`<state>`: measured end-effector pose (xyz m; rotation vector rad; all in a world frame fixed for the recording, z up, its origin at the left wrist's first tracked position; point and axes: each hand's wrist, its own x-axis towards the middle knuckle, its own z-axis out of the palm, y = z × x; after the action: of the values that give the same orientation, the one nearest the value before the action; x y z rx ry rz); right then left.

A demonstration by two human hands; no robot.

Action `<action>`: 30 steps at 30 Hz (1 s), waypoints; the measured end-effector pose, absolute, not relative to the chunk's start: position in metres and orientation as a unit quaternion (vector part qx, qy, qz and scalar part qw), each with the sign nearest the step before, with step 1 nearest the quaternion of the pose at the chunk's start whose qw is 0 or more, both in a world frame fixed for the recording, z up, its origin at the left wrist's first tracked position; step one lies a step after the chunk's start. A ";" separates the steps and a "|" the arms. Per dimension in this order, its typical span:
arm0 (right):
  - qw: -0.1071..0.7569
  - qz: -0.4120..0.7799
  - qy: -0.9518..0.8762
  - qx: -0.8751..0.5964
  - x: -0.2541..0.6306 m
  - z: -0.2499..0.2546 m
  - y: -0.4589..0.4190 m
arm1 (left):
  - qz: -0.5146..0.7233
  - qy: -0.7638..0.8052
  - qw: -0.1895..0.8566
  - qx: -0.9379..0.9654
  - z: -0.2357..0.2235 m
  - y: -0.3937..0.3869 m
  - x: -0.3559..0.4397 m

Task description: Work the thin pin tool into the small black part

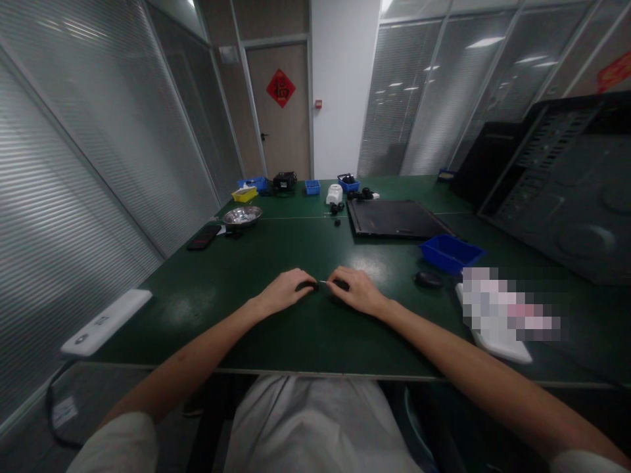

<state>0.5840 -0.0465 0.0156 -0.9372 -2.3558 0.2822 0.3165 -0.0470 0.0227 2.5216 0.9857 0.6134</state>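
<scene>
My left hand [286,289] pinches a small black piece [307,286] between thumb and fingers, low over the green tabletop. Facing it, my right hand [359,290] grips a small dark object [342,284], from which a thin pale tip [323,282] points left toward the black piece. A narrow gap appears between the two. Both pieces are partly hidden by my fingers, too small and blurred to name. To the right of my right hand lies a black computer mouse [428,280].
A blue tray [451,255] and a flat black panel [394,219] lie beyond the mouse. A large computer case [566,190] stands at right. A power strip [108,322] lies left, with a phone [204,237] and a metal bowl [242,215] farther back.
</scene>
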 end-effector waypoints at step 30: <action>0.286 0.120 -0.887 -0.342 0.586 0.022 -0.049 | 0.162 0.840 -0.089 0.510 0.025 -0.011 0.005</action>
<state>0.5864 -0.0487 0.0225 -0.9157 -2.3716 0.3221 0.0048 -0.0108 0.0248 1.6996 2.8007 0.5403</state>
